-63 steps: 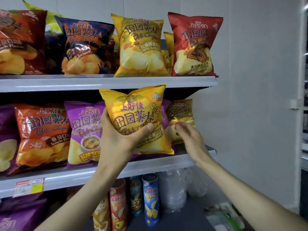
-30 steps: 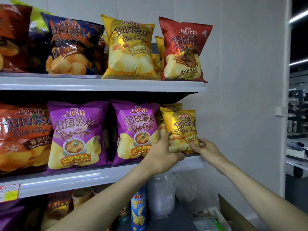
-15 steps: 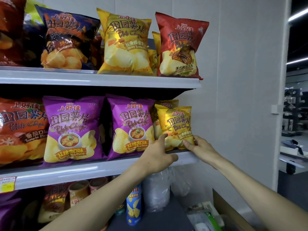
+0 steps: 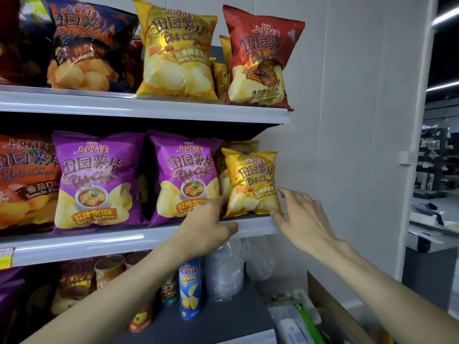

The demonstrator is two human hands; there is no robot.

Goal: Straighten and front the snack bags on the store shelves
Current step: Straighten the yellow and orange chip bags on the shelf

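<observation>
Closing off the right side with a white wall [image 4: 347, 120], leaving no room past the end of the middle shelf [image 4: 139, 240]. Hanging overhead with the upper shelf [image 4: 149, 109], keeping only a dark gap above the bag tops.

Standing at that far right end, on the shelf's front edge: the small yellow bag [image 4: 253, 184], just beside the wall on one side and crowding a purple bag [image 4: 185, 177] on the other, with free space only forward, out over the lip.

Being cut off by the left border: an orange tomato bag [image 4: 24, 180]. Peeking out behind the small one: a second yellow bag [image 4: 239, 146], showing only its top strip.

Reaching up with the left hand [image 4: 206, 229], fingers stretched toward the bag's lower left corner, thumb lying along the shelf lip, wrapping round nothing; fingertips partly hidden, making contact hard to judge. Hovering at the bag's right edge with the right hand [image 4: 303, 219], fingers spread and loose, gripping nothing, fingertips just beside the foil.

Standing upright, long axis running vertical, top seam up, printed front facing outward.
</observation>
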